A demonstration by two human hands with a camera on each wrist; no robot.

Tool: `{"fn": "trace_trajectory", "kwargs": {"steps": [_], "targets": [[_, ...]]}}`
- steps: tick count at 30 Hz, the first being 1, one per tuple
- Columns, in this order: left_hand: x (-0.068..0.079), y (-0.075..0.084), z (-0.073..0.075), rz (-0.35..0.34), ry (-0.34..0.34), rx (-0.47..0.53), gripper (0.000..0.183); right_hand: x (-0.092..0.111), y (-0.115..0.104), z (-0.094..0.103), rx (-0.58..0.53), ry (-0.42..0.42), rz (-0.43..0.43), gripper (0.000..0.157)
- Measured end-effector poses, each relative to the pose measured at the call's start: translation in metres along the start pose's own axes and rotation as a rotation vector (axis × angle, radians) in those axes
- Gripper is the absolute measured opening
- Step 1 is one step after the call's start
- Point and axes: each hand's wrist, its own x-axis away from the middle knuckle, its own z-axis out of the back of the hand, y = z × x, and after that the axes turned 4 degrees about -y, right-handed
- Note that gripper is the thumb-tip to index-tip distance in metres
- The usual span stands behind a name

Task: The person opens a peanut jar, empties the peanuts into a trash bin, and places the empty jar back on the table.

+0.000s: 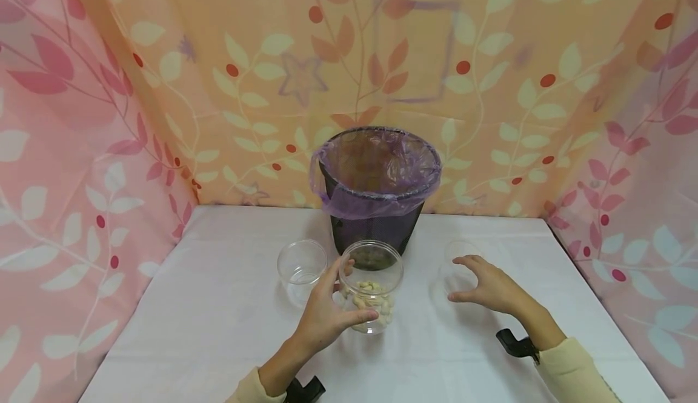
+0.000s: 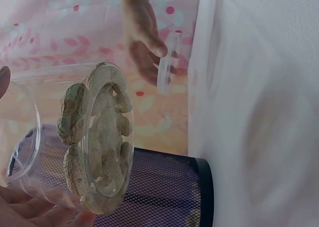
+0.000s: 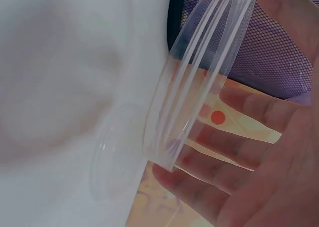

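Observation:
My left hand holds a clear plastic jar, fingers and thumb around its side. Shelled-looking details show up close as whole peanuts in their husks, gathered at the jar's bottom. The jar is raised above the table and its top has no lid on. To the right, my right hand grips a clear round lid by its edge, thumb on one side and fingers on the other. A second clear lid lies on the table beyond the held one.
A black mesh bin with a purple bag over its rim stands behind the jar. Left of the jar is another clear jar with nothing visible inside. Patterned cloth walls the white table at the back and sides.

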Motion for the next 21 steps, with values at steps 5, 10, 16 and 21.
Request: {"fn": "trace_trajectory", "kwargs": {"steps": [5, 10, 16, 21], "targets": [[0.0, 0.0, 0.0, 0.001, -0.005, -0.009, 0.105, 0.001, 0.002, -0.008, 0.0, -0.021, -0.005, 0.083], [0.0, 0.0, 0.0, 0.006, -0.01, 0.0, 0.106, 0.001, 0.004, -0.017, -0.013, -0.066, 0.004, 0.083], [0.0, 0.0, -0.002, 0.003, -0.012, -0.006, 0.106, 0.001, 0.007, -0.024, -0.022, -0.092, 0.006, 0.082], [-0.001, -0.001, -0.003, 0.002, -0.024, 0.016, 0.104, 0.001, 0.008, -0.029, -0.012, -0.095, 0.032, 0.082]]}}
